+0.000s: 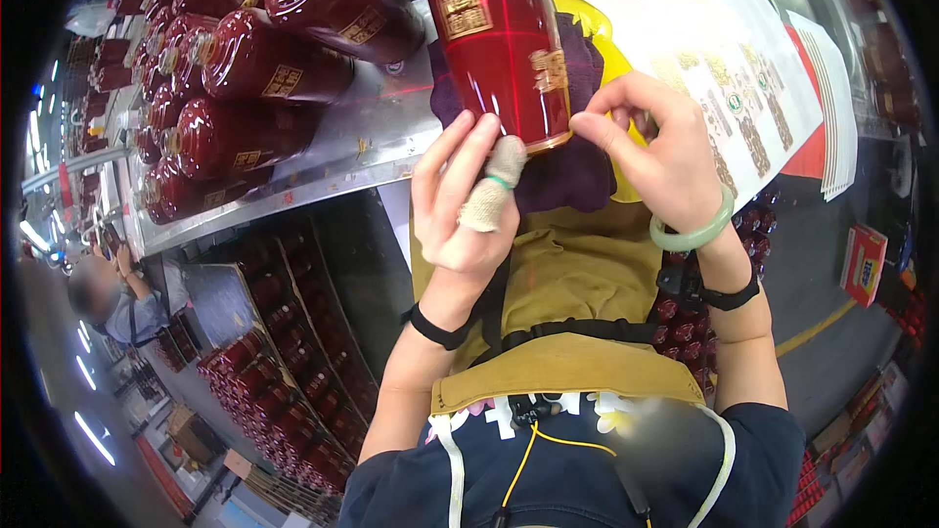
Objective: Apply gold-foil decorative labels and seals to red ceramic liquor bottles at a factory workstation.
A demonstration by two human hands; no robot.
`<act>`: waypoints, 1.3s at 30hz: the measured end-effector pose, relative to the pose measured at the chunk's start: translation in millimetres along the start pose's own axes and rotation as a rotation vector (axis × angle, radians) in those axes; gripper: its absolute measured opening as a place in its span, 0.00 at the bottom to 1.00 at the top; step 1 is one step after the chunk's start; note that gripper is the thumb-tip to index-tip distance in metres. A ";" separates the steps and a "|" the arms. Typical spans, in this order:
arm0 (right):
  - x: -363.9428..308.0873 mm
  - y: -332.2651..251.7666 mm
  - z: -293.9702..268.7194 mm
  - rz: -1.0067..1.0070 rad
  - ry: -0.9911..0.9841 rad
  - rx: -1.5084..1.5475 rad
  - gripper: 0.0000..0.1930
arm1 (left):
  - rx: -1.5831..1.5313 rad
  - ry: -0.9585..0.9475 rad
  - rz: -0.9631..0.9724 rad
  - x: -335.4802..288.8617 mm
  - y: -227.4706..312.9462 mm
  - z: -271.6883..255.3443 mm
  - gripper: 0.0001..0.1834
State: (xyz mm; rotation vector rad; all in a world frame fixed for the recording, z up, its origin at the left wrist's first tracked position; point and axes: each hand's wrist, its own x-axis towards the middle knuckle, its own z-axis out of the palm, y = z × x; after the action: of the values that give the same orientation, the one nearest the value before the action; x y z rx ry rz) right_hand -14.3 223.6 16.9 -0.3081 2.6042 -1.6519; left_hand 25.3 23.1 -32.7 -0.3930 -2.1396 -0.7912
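Note:
In front of me a large glass bottle [502,49], filled with dark red, lies with its base toward me on a dark purple cloth [562,181]. Two gold labels sit on its side, and thin red light lines cross it. My left hand [465,196] rests its stretched fingers against the bottle's base and lower left side; one finger wears a beige cloth cover [494,186] with a green band. At the base's right edge, my right hand [660,142] has its fingers curled and thumb tip close to the glass. Whatever it may pinch is too small to tell.
Several similar red bottles [249,54] crowd the metal table [367,152] at left. A printed sheet of labels [743,88] lies at right, beside yellow material [611,54]. Racks of bottles [264,401] stand below left; another person [137,308] is at far left.

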 end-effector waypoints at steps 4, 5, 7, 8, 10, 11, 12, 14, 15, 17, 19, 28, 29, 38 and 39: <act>-0.5 -4.0 4.5 0.097 0.075 0.147 0.08 | -0.117 0.014 -0.221 -11.8 -1.0 0.3 0.20; -2.1 -6.5 8.7 0.161 0.074 0.200 0.08 | -0.126 0.013 -0.215 -14.2 -1.3 -0.1 0.20; -6.2 -11.1 16.3 0.186 -0.003 0.235 0.10 | -0.132 0.007 -0.214 -16.9 -2.4 -1.0 0.21; -6.8 -12.0 20.9 0.169 0.028 0.249 0.11 | -0.128 -0.001 -0.218 -17.2 -2.8 -2.2 0.21; -7.0 -11.3 24.8 0.157 0.041 0.293 0.12 | -0.112 -0.025 -0.192 -16.6 -3.2 -3.1 0.20; -6.3 -9.6 24.6 0.184 0.014 0.313 0.12 | -0.097 -0.019 -0.181 -16.5 -2.9 -2.8 0.20; -6.1 -7.9 23.9 0.232 0.008 0.323 0.13 | -0.085 -0.009 -0.189 -16.6 -2.3 -1.8 0.20; -6.0 -5.0 21.8 0.261 -0.042 0.361 0.13 | -0.067 -0.003 -0.171 -18.1 0.0 1.4 0.20; -6.4 -4.1 20.6 0.284 -0.056 0.376 0.14 | -0.060 -0.006 -0.145 -19.5 0.9 3.0 0.21; -8.2 -4.0 19.7 0.244 -0.032 0.432 0.12 | -0.035 -0.021 -0.123 -22.9 2.6 5.9 0.23; -10.8 -4.5 19.1 0.221 0.019 0.502 0.11 | 0.004 -0.069 -0.124 -25.9 3.9 6.1 0.30; -22.1 11.9 6.5 0.141 0.196 0.467 0.10 | 0.100 -0.177 -0.161 -20.2 27.4 11.0 0.37; -22.3 12.2 6.5 0.121 0.223 0.435 0.09 | 0.108 -0.164 -0.134 -18.3 29.9 11.9 0.37; -27.0 -13.8 48.4 -0.029 0.243 0.264 0.05 | 0.058 -0.222 0.041 11.6 -10.7 -2.7 0.35; -27.6 -12.8 49.8 -0.013 0.261 0.264 0.05 | 0.129 -0.280 0.052 13.6 -14.3 -1.7 0.34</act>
State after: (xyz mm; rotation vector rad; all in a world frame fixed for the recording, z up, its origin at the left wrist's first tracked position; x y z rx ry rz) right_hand 21.6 179.3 5.0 -0.1038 2.5078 -2.1405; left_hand 10.4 11.3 -27.1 -0.5144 -2.4143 -0.5917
